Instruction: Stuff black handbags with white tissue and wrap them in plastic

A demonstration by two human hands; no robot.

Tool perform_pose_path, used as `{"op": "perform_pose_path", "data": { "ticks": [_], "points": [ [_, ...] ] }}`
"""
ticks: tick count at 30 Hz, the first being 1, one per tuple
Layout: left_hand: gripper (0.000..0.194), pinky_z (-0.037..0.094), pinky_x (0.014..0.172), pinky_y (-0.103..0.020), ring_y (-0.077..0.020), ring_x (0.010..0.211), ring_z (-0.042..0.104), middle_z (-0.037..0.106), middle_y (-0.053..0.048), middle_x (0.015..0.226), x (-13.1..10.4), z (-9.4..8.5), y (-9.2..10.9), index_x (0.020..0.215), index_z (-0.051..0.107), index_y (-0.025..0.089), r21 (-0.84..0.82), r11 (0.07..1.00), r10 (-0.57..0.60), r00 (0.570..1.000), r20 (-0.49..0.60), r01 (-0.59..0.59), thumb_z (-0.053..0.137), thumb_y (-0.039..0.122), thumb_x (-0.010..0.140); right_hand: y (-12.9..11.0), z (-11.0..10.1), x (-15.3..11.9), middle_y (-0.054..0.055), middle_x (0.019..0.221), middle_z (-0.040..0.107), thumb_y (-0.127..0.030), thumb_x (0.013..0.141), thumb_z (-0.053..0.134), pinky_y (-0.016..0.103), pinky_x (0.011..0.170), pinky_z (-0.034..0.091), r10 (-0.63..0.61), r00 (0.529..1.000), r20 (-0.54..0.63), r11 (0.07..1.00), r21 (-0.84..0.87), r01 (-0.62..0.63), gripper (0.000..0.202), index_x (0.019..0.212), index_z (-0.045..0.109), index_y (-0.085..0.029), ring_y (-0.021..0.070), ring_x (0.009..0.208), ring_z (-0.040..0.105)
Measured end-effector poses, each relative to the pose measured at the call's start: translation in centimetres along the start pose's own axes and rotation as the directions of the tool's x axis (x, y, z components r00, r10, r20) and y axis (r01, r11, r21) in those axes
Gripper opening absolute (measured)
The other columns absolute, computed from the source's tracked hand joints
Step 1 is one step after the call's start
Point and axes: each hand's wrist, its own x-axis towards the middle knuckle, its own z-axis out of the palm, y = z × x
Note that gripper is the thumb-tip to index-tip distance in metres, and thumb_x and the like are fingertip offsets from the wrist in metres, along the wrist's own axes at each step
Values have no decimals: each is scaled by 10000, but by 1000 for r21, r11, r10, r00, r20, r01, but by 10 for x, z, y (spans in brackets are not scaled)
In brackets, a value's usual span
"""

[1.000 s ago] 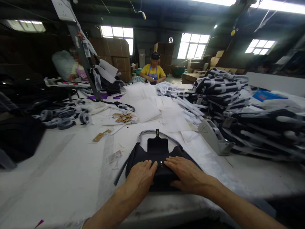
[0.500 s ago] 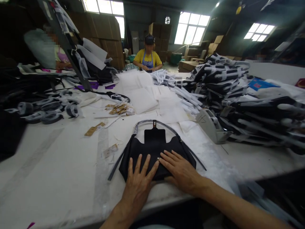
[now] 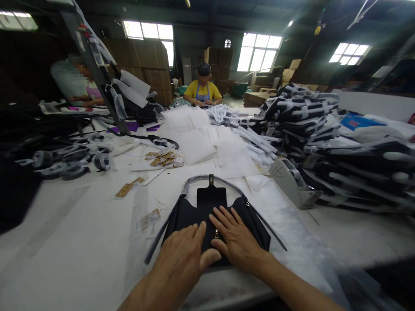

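Observation:
A black handbag [image 3: 191, 214] lies flat on the white table, its flap [image 3: 211, 197] folded up away from me. The wrapped handle [image 3: 194, 178] arches beyond the flap, and a thin strap hangs down each side. My right hand [image 3: 238, 242] rests open on the bag's front, fingers stretched out beside the small gold clasp [image 3: 217, 233]. Over the bag's lower left part is my left hand [image 3: 183, 250], thumb out and fingers slightly bent, holding nothing I can see. Its fingertips are partly hidden by the back of the hand.
White foam sheets [image 3: 194, 140] lie beyond the bag, with brown tags [image 3: 164, 157] to their left. A grey tape dispenser [image 3: 292, 181] stands at right, before piled black bags [image 3: 350, 164]. Wrapped strap rolls [image 3: 74, 157] lie at left. A person [image 3: 203, 90] sits across the table.
My left hand has changed from flat with spread fingers to a more bent shape with fingers closer together. The right hand has slid slightly up the bag. The view has tilted upward.

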Motion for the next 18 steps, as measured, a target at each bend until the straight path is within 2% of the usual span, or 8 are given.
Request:
{"op": "perform_pose_path", "data": {
  "ticks": [2, 4, 6, 8, 11, 14, 16, 18],
  "points": [
    [705, 431, 1053, -474, -307, 1283, 522, 553, -160, 1390, 14, 6, -6, 1438, 414, 168, -3, 995, 96, 994, -51, -96, 528, 596, 889, 1, -1, 0, 65, 1587, 265, -439, 939, 535, 563, 1190, 174, -5, 1000, 1, 1000, 4, 5, 661, 1524, 288, -258, 291, 1466, 220],
    [801, 390, 1095, -473, -303, 1358, 436, 473, -178, 1458, 20, 26, -14, 1474, 341, 135, 6, 985, 174, 982, -72, -174, 539, 620, 869, 0, -3, 1, 55, 1591, 258, -434, 931, 549, 562, 1193, 170, 6, 1000, -1, 1000, 11, -6, 687, 1532, 262, -264, 288, 1468, 215],
    [830, 377, 1109, -464, -295, 1383, 402, 426, -187, 1490, 19, 48, -21, 1482, 313, 112, 16, 987, 159, 986, -43, -159, 544, 618, 866, -2, -5, 1, 49, 1592, 260, -438, 921, 565, 557, 1196, 167, 24, 1000, 3, 999, 26, -24, 703, 1533, 258, -274, 283, 1469, 215],
    [832, 363, 1122, -466, -291, 1397, 379, 401, -183, 1507, 15, 61, -24, 1488, 298, 114, 19, 990, 142, 990, -17, -141, 541, 614, 869, -4, -8, 1, 47, 1593, 256, -425, 917, 573, 552, 1200, 160, 40, 999, 12, 998, 41, -41, 704, 1531, 262, -275, 280, 1470, 211],
    [847, 383, 1104, -466, -299, 1384, 399, 425, -182, 1493, 15, 61, -20, 1501, 277, 129, 35, 987, 155, 987, -47, -154, 576, 591, 857, -6, -10, 1, 41, 1598, 240, -403, 913, 578, 547, 1205, 147, 53, 998, 33, 996, 64, -55, 721, 1537, 242, -274, 276, 1476, 191],
    [900, 398, 1082, -458, -316, 1385, 394, 381, -166, 1523, 21, 56, -11, 1526, 229, 181, 86, 981, 184, 978, -101, -176, 639, 560, 820, -5, -9, 2, 26, 1603, 221, -365, 923, 553, 535, 1209, 140, 45, 997, 59, 995, 90, -50, 736, 1551, 177, -282, 264, 1482, 167],
    [920, 407, 1065, -440, -312, 1374, 411, 402, -154, 1512, 24, 61, -10, 1534, 210, 197, 129, 966, 241, 960, -141, -223, 630, 583, 812, -3, -9, 4, 28, 1604, 211, -332, 922, 545, 532, 1209, 134, 50, 996, 67, 993, 108, -57, 736, 1552, 167, -287, 264, 1484, 157],
    [925, 427, 1034, -415, -301, 1330, 469, 489, -152, 1450, 25, 74, -16, 1534, 210, 173, 181, 945, 307, 931, -197, -273, 582, 631, 822, -1, -12, 5, 38, 1602, 215, -318, 913, 550, 527, 1209, 126, 54, 994, 92, 986, 150, -67, 726, 1547, 198, -283, 265, 1483, 156]
  ]
}}
